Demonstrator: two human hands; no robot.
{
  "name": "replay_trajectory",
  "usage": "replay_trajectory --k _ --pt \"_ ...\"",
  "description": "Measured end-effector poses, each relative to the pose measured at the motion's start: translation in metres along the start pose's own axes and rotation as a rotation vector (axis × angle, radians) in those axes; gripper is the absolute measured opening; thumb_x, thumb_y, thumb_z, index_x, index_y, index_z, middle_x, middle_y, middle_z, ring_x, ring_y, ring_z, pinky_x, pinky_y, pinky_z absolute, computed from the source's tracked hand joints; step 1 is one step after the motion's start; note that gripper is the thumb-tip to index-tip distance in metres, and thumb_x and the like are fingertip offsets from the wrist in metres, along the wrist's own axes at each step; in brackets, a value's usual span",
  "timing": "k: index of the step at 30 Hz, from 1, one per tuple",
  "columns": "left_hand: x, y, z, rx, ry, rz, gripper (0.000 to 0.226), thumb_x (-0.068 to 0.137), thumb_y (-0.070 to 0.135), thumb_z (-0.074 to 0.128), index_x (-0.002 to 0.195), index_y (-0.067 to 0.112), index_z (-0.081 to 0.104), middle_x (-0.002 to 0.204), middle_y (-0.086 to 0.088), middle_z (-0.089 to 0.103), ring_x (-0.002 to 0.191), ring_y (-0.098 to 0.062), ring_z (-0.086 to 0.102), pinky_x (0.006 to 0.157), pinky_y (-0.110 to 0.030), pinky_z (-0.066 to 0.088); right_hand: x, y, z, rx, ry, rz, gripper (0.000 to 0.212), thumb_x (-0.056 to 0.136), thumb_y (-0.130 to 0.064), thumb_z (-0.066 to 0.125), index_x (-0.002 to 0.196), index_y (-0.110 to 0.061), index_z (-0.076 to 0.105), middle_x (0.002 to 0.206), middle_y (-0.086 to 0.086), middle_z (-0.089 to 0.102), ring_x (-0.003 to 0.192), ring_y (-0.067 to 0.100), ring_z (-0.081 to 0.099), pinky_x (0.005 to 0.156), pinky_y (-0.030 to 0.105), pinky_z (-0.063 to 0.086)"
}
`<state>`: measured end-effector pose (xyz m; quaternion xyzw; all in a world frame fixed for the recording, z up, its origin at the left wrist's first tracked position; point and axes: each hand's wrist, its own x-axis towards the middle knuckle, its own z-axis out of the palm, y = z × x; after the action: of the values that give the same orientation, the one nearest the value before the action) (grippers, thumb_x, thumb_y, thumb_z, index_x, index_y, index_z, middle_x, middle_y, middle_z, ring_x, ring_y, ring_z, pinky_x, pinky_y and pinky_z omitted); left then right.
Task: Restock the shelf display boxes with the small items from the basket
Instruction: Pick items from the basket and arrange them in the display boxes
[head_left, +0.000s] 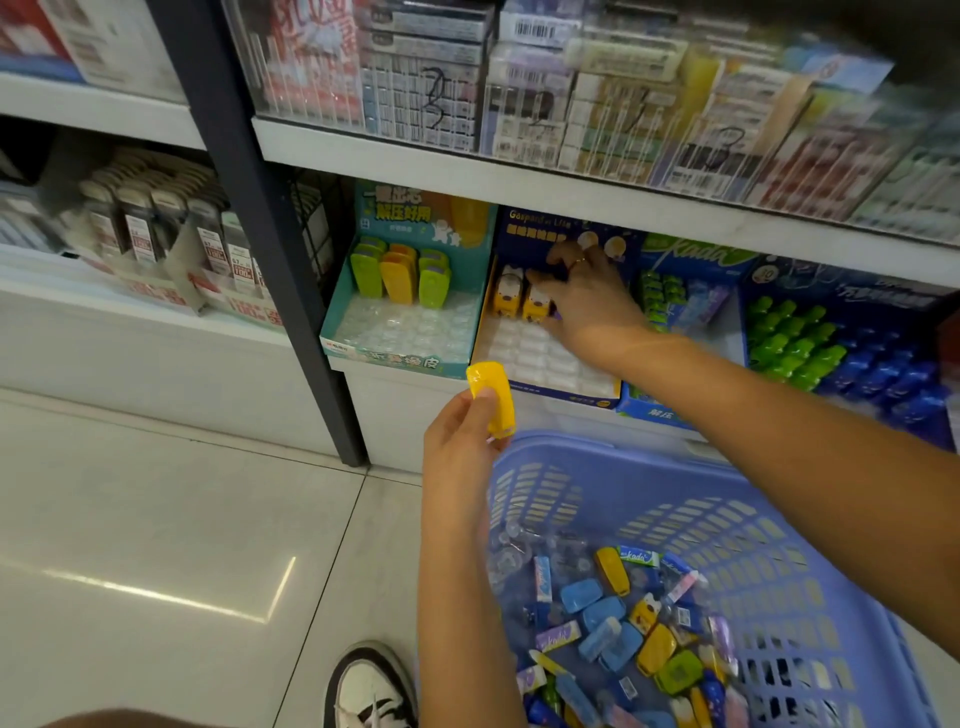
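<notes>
Left grip (457, 441) pinches a small yellow plastic capsule (493, 400) upright — teal cardboard display box (395, 358) lies up-left, nearer it; right grip (582, 296), in the dark-blue cardboard box (566, 389), hold unclear.

I read "解压好用" on the teal display box (405, 208) at eleven o'clock, "kada" on the blue display box (696, 257) at two, "kado" on a pack (638, 557) at five.

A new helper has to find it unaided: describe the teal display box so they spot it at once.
Find the dark upright post of the shelving; on the lower shelf just right of it sits the teal display box. Unlike the dark blue box beside it, it holds green and orange items at its back and a clear bubbled tray in front.
</notes>
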<state>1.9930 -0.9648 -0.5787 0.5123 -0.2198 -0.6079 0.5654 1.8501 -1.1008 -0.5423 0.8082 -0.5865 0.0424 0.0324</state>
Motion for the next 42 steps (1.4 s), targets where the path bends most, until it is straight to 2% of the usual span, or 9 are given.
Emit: replay_trajectory --k 3,7,13,17,20,23,27,39,42 --pt "-0.003 0.006 -0.006 -0.042 0.041 0.061 0.034 0.090 0.014 0.061 0.061 0.028 0.072 0.065 0.008 0.069 0.066 -0.008 0.065 0.062 -0.015 0.052 -0.038 -0.013 -0.004 0.269 0.042 -0.197 0.066 0.086 -0.011 0.062 0.143 -0.029 0.033 0.143 0.001 0.025 0.118 0.020 0.041 0.097 0.031 0.041" --pt "0.002 0.010 -0.017 -0.082 0.106 0.101 0.008 0.086 0.017 0.068 0.088 0.025 0.067 0.074 0.008 0.074 0.076 -0.006 0.071 0.072 -0.020 0.053 -0.083 -0.035 -0.010 0.583 0.066 -0.259 0.064 0.087 -0.004 0.058 0.136 -0.038 0.037 0.129 -0.012 0.034 0.098 0.002 0.047 0.085 0.014 0.045" --pt "0.004 0.020 -0.025 0.282 -0.143 0.403 0.021 0.086 0.016 0.068 0.102 0.029 0.070 0.086 0.011 0.074 0.081 -0.004 0.069 0.070 -0.015 0.053 -0.084 -0.062 -0.029 0.702 -0.033 -0.206 0.041 0.091 -0.027 0.060 0.131 -0.033 0.052 0.123 -0.009 0.056 0.096 0.007 0.055 0.082 0.021 0.049" --pt "0.011 0.034 -0.029 0.250 -0.058 0.446 0.019 0.082 0.017 0.072 0.100 0.024 0.071 0.085 0.008 0.074 0.081 -0.006 0.069 0.070 -0.017 0.054 -0.059 -0.067 -0.043 0.846 -0.058 -0.132 0.028 0.083 -0.021 0.071 0.110 -0.026 0.067 0.102 -0.007 0.069 0.086 0.006 0.064 0.082 0.023 0.053" --pt "0.023 0.040 -0.033 0.424 0.096 0.487 0.034 0.089 0.024 0.066 0.122 0.018 0.062 0.113 0.006 0.068 0.107 -0.007 0.061 0.091 -0.021 0.049 -0.030 -0.071 -0.042 0.912 -0.009 -0.084 0.026 0.078 -0.018 0.075 0.102 -0.026 0.067 0.092 -0.009 0.068 0.083 0.003 0.064 0.078 0.018 0.053" --pt "0.034 0.035 -0.038 0.735 0.159 0.475 0.048 0.095 0.028 0.056 0.140 0.014 0.046 0.146 0.002 0.043 0.137 -0.011 0.036 0.112 -0.029 0.031 0.011 -0.082 -0.030 0.851 0.150 0.009 0.026 0.079 -0.014 0.073 0.103 -0.018 0.064 0.092 -0.003 0.067 0.079 0.011 0.061 0.076 0.023 0.052" --pt "0.038 0.024 -0.038 0.826 0.118 0.460 0.058 0.096 0.021 0.053 0.148 0.011 0.030 0.157 0.004 0.023 0.144 -0.009 0.021 0.116 -0.022 0.019 0.053 -0.103 -0.011 0.701 0.079 -0.036 0.027 0.085 -0.013 0.067 0.111 -0.009 0.063 0.104 0.009 0.066 0.090 0.020 0.060 0.085 0.033 0.049" --pt "0.041 0.023 -0.041 0.780 0.123 0.455 0.055 0.096 0.019 0.052 0.148 0.014 0.033 0.155 0.007 0.026 0.140 -0.005 0.026 0.104 -0.008 0.018 0.078 -0.117 0.006 0.424 -0.023 -0.089 0.034 0.092 -0.018 0.059 0.126 -0.013 0.059 0.128 0.014 0.058 0.116 0.028 0.054 0.097 0.034 0.044" --pt "0.041 0.024 -0.043 0.782 0.123 0.444 0.054 0.096 0.020 0.052 0.147 0.015 0.034 0.154 0.008 0.028 0.138 -0.004 0.027 0.098 -0.002 0.015 0.080 -0.116 0.012 0.284 0.061 -0.102 0.032 0.093 -0.022 0.055 0.125 -0.015 0.059 0.131 0.012 0.049 0.118 0.028 0.050 0.095 0.036 0.044"
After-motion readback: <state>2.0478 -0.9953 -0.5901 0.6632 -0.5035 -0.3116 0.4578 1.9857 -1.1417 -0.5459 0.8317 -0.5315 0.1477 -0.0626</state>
